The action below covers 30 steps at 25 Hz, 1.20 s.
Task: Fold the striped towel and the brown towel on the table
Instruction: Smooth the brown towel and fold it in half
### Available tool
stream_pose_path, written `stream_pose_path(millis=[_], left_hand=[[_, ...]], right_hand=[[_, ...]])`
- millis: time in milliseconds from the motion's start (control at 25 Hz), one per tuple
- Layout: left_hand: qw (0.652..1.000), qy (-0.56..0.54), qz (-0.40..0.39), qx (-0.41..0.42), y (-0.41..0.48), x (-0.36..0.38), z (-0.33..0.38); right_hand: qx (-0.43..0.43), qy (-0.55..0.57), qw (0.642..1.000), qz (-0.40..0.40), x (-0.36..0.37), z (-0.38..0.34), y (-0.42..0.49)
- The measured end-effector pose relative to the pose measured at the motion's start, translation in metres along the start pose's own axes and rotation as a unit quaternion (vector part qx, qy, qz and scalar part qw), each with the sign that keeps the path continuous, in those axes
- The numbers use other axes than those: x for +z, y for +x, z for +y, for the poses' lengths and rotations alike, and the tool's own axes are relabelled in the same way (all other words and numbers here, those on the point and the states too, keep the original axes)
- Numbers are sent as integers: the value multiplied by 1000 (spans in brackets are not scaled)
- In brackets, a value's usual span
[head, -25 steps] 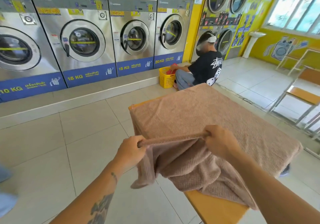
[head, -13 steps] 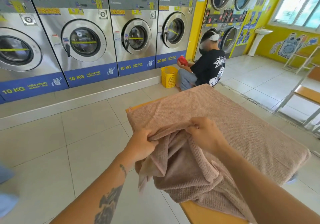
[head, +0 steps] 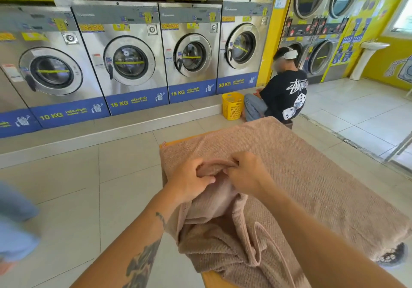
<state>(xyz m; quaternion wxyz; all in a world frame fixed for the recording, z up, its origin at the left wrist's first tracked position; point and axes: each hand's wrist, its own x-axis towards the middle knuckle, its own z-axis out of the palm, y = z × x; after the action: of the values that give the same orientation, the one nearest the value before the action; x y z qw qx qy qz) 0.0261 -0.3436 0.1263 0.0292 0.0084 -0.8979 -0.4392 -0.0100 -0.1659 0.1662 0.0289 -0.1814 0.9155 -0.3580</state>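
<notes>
A brown towel lies spread over the table, covering nearly all of its top. Its near edge is bunched up in front of me and hangs off the near side. My left hand and my right hand sit close together over the left part of the towel, each pinching the gathered hem between fingers and thumb. No striped towel is in sight.
A row of steel washing machines lines the far wall on a raised step. A person in a black shirt crouches beside a yellow basket beyond the table. Tiled floor lies to the left. A blurred blue thing is at the left edge.
My hands have drawn together along the towel's hem, from wide apart with the edge stretched taut to almost touching. The near part of the towel has bunched up.
</notes>
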Motion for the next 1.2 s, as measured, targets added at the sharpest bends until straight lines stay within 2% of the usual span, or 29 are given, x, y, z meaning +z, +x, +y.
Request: stream_pose_path(millis=[120,240,360,440,520,600,680,880,1080,1200], left_hand=[[993,44,13,-110,-23,24,-29],[984,46,51,-165,-39,36,-55],[994,17,60,-86,-28,18,-41],[999,40,26,-2,-7,0,-18],[995,81,4,61,12,-14,-1],[991,101,4,84,25,-29,-2],[994,84,-4,68,35,-44,-23],[996,68,-41,-47,38,-40,-116],[980,116,-48,-155,53,-32,-178],[962,149,-5,-230,72,-50,-192]], right_hand=[[-6,44,999,31,-27,7,3],[26,-27,999,20,-54,22,8],[66,-186,976,-93,-53,29,0],[18,-218,967,-133,-29,18,-1],[-25,-199,969,-143,4,-3,5],[-31,-177,979,-102,28,-20,17],[-9,-163,985,-52,33,-29,33],[8,-135,990,32,12,-57,66],[44,-152,981,110,-17,-66,71],[92,-164,972,140,-36,-59,58]])
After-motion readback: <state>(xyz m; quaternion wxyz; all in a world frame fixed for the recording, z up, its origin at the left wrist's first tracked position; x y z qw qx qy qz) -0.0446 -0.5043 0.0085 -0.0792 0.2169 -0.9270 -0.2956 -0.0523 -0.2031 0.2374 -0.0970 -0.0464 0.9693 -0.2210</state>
